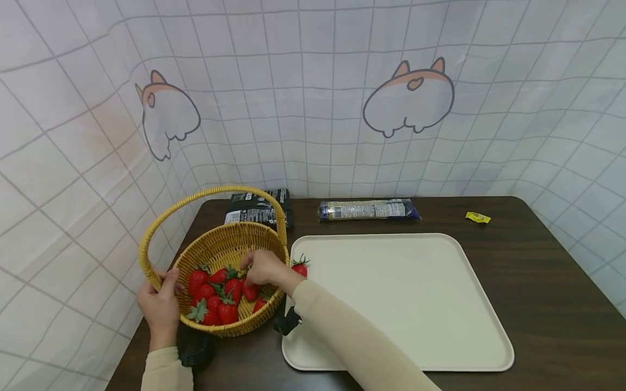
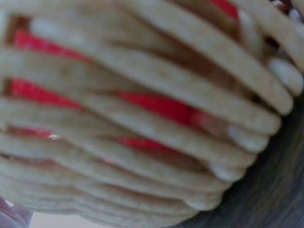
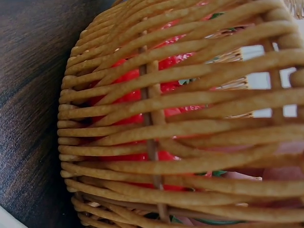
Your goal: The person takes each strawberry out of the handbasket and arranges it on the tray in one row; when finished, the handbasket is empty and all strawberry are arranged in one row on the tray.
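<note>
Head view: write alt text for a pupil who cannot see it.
A person's right hand is among strawberries in a yellow wicker basket, whose side the left hand holds. A pale tray lies beside the basket on a dark table.

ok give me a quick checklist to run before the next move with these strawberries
1. Basket steadied: ok, the left hand grips its side beside the handle.
2. Right hand in position: ok, inside the basket among the strawberries.
3. Firm hold on one strawberry: cannot tell, the right fingertips are hidden.
4. Room on the tray: ok, mostly bare, with a lone strawberry at its left edge.
5. Tray free of the arm: not ok, the right sleeve passes over its near left part.
</note>
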`<state>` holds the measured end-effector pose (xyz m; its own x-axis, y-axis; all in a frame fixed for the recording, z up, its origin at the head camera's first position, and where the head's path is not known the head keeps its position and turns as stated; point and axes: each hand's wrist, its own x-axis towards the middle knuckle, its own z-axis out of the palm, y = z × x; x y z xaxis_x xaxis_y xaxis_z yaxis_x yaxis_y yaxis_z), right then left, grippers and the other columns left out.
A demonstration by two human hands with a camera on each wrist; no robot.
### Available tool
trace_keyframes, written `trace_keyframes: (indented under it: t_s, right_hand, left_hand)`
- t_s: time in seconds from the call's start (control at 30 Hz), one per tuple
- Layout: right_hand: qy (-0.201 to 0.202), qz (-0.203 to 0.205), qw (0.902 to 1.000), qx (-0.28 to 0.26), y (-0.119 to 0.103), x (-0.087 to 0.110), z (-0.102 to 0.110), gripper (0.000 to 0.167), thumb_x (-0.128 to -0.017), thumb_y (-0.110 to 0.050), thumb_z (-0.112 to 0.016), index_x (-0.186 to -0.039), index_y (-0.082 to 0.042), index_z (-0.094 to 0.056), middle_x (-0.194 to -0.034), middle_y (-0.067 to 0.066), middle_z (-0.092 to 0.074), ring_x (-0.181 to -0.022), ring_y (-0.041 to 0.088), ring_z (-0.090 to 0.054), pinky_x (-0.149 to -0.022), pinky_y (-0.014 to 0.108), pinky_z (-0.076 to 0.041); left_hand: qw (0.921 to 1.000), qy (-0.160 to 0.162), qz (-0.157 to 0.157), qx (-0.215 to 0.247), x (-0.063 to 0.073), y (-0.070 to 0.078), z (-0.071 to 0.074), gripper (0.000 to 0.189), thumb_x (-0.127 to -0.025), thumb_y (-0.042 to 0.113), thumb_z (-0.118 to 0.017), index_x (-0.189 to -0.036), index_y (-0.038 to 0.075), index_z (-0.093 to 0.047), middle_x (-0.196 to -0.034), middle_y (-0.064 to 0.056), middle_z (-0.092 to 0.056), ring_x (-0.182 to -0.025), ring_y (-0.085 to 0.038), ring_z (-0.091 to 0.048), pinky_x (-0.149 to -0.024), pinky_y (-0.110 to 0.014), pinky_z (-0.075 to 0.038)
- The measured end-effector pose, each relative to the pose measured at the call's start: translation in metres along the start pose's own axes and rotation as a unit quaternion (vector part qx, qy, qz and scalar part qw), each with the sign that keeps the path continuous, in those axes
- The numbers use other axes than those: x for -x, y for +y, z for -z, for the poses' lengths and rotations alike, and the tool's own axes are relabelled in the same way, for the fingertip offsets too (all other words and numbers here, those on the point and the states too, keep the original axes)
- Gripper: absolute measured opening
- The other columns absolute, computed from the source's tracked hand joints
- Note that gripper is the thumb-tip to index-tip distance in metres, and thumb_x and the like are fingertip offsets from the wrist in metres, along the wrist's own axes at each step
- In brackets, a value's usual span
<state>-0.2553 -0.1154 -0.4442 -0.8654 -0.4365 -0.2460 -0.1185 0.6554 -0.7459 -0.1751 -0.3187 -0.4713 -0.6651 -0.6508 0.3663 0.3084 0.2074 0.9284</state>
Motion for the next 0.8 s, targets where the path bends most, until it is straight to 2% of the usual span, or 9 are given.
trace_keyframes:
  t_s: [0.1, 0.23, 0.6, 0.8]
  right_hand:
    - [-0.016, -0.010, 0.9994, 0.028, -0.0006, -0.0002, -0.0006, 0.032, -0.075, -0.009, -0.083, -0.105, -0.016, -0.072, -0.106, -0.003, -0.067, -0.083, 0.010, -0.052, -0.072, 0.024, -0.047]
    - [-0.022, -0.010, 0.9994, 0.025, -0.0008, 0.0006, -0.0007, 0.028, -0.073, -0.010, -0.085, -0.098, -0.015, -0.073, -0.100, -0.003, -0.066, -0.083, 0.010, -0.055, -0.072, 0.025, -0.048]
    - [-0.007, 0.017, 0.9981, -0.058, 0.0005, 0.0048, 0.0015, 0.025, -0.075, 0.001, -0.078, -0.095, -0.014, -0.074, -0.096, -0.004, -0.066, -0.078, 0.012, -0.050, -0.064, 0.025, -0.042]
    - [0.013, 0.051, 0.9959, -0.074, 0.0023, 0.0046, 0.0020, 0.021, -0.081, -0.006, -0.074, -0.101, -0.013, -0.072, -0.099, -0.005, -0.066, -0.083, 0.010, -0.053, -0.070, 0.023, -0.045]
  left_hand:
    - [1.0000, -0.001, 0.000, 0.004, 0.0005, 0.0000, 0.0002, 0.024, -0.090, 0.003, -0.067, -0.073, -0.010, -0.055, -0.052, 0.002, -0.056, -0.047, -0.008, -0.054, -0.050, -0.018, -0.043]
    - [0.9999, -0.004, 0.000, 0.011, 0.0006, -0.0003, 0.0002, 0.026, -0.091, 0.004, -0.067, -0.073, -0.010, -0.055, -0.052, 0.002, -0.056, -0.047, -0.008, -0.054, -0.050, -0.018, -0.043]
    - [0.9999, -0.007, -0.008, 0.009, -0.0007, -0.0018, -0.0002, 0.024, -0.091, 0.001, -0.065, -0.074, -0.012, -0.053, -0.052, -0.001, -0.055, -0.047, -0.009, -0.054, -0.049, -0.019, -0.043]
    - [0.9999, -0.006, -0.008, 0.011, 0.0002, -0.0002, -0.0001, 0.024, -0.091, 0.002, -0.066, -0.071, -0.006, -0.055, -0.052, -0.002, -0.054, -0.047, -0.009, -0.054, -0.049, -0.019, -0.044]
